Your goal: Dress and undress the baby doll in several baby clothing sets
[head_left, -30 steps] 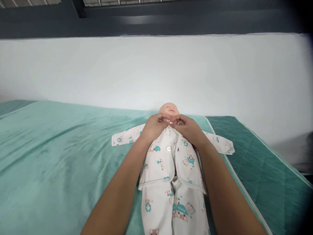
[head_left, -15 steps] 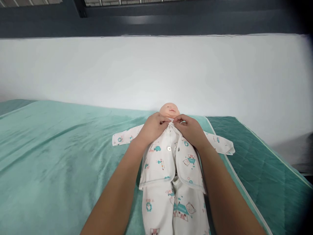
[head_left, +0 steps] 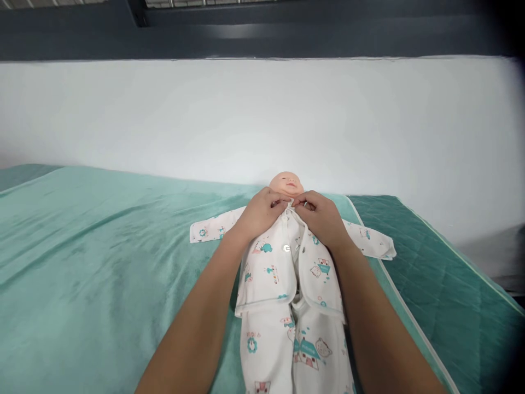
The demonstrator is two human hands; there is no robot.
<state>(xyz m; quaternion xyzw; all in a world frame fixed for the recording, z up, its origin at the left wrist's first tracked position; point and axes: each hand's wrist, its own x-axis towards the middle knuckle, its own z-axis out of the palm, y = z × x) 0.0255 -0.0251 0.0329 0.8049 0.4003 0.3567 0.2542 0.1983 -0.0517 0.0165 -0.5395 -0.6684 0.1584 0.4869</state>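
Both bare hands at the neckline of a doll's jacket, as I see them from beside the bed. The left hand [head_left: 261, 212] and the right hand [head_left: 320, 216] face each other, fingers bent and fingertips near together, each pinching an edge of the white fabric jacket [head_left: 268, 276] with teal and pink animal prints just below the chin. The exact grip is partly hidden by the knuckles.

The jacket encloses the upper body of a pink, smooth-headed doll [head_left: 286, 183], lying face up with its head near the white wall [head_left: 205, 120]. The long sleeves reach out to either side; whether arms fill them to the cuffs I cannot tell. Down the front, a small, round, pale fastener [head_left: 286, 248] shows on the left-hand panel — below it the two panels part towards the hem. Matching white printed trousers [head_left: 266, 342] extend beneath the hem and run out of view at the lower edge.

The doll rests on a plush, pale green blanket [head_left: 102, 262]; the right cuff overlies a darker green quilted cover [head_left: 435, 279] beyond the blanket's white edging. Above the wall runs a dark grey frame [head_left: 287, 41] — with metal bars [head_left: 171, 3] behind it.
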